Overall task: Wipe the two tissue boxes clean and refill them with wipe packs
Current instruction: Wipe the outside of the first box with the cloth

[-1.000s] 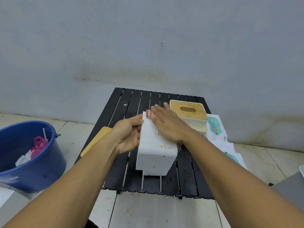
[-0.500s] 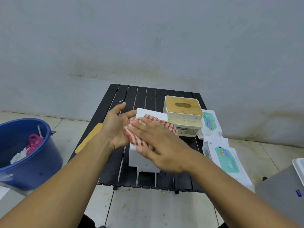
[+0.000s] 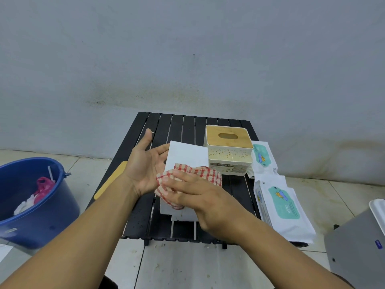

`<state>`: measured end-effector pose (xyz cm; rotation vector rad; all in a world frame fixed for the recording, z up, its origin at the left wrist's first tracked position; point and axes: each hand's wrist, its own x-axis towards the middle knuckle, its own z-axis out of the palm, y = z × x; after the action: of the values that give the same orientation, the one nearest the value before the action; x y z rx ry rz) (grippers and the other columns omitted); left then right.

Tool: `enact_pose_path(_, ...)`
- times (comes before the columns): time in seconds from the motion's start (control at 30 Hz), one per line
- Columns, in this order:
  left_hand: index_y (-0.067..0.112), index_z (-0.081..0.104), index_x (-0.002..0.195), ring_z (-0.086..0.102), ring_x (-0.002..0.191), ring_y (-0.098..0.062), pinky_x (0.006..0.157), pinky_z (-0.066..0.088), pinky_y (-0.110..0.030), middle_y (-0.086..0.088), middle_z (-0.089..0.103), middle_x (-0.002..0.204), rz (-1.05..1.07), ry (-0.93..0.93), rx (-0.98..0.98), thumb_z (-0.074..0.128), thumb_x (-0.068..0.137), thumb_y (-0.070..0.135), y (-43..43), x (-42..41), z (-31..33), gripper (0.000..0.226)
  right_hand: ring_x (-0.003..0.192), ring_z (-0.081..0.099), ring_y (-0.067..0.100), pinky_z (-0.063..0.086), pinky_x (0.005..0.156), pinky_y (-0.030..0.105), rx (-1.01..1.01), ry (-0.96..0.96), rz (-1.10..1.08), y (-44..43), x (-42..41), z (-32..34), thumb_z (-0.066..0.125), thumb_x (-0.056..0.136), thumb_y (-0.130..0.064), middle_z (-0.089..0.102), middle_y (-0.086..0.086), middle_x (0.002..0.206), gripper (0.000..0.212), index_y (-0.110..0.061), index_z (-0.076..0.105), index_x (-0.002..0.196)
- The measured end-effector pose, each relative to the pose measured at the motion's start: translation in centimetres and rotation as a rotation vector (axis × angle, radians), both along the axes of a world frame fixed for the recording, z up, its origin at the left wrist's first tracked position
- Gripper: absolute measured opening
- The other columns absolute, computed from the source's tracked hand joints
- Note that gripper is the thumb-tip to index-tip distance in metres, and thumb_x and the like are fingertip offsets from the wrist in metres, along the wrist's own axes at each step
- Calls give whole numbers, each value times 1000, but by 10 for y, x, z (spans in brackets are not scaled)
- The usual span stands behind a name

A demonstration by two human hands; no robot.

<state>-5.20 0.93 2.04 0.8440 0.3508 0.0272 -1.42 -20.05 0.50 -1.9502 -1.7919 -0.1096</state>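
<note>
On the black slatted desk [image 3: 179, 126] a plain white tissue box [image 3: 187, 155] lies near the middle, its lid off. The left hand [image 3: 143, 170] stands palm-in against the box's left side, fingers straight and close together, thumb spread upward and apart from them. The right hand [image 3: 200, 197] lies flat over the box, its fingers [image 3: 177, 182] straight and slightly spread, pressing a red-and-white checked cloth [image 3: 200, 174] down on the top face; the cloth is bunched and hangs a little over the near left edge. Just behind and to the right, touching or nearly touching the first box, stands the 2nd tissue box [image 3: 229, 159], upright, speckled with brownish spots and capped by a wooden lid with an oval slot [image 3: 228, 136]. 2 wipe packs sit at the desk's right edge, 1 beside the lidded box [image 3: 263, 158] and 1 nearer [image 3: 285, 207]. A loose wooden lid [image 3: 110, 180] rests at the desk's left edge. A blue bucket [image 3: 41, 222] with a pink bag inside stands on the floor to the left.
</note>
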Motion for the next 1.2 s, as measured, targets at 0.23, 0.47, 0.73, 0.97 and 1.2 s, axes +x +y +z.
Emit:
enact_pose_path(0.23, 1, 55, 144, 65, 119, -35, 93, 54, -47, -18, 62, 143, -31, 21, -22, 43, 93, 77, -1, -1, 1, 92, 107, 68, 4, 54, 95, 26, 155, 352, -179, -15, -2, 27, 52, 71, 5, 78, -7, 100, 32, -14, 78, 71)
enact_pose_path(0.47, 4, 69, 128, 76, 99, -31, 78, 62, -40, -17, 74, 123, -318, 158, 463, 44, 100, 62, 12, -18, 18, 69, 88, 70, 3, 53, 69, 18, 415, 792, -674, -43, 31, 40, 51, 81, 13, 76, -9, 88, 42, -20, 74, 71)
enact_pose_path(0.73, 13, 81, 110, 69, 119, -27, 110, 51, -41, -12, 72, 130, -681, 49, 656, 70, 94, 13, 16, -38, 9, 19, 98, 74, 35, 58, 89, 56, 655, 1655, -873, -60, 58, 39, 38, 100, 7, 73, 19, 112, 38, -13, 63, 120)
enact_pose_path(0.97, 7, 73, 123, 74, 105, -34, 91, 61, -49, -18, 73, 126, -279, 22, 369, 57, 100, 36, 1, -25, 24, 40, 112, 69, 37, 57, 91, 50, 712, 1866, -700, -59, 56, 39, 47, 103, -17, 68, 18, 129, 37, -12, 53, 138)
enact_pose_path(1.2, -4, 63, 131, 67, 118, -42, 98, 54, -53, -24, 69, 130, 15, 45, 271, 43, 111, 26, -10, -7, 22, 41, 109, 70, 18, 55, 96, 41, 756, 1413, -652, -26, 30, 49, 40, 106, -7, 72, 2, 122, 36, -24, 60, 130)
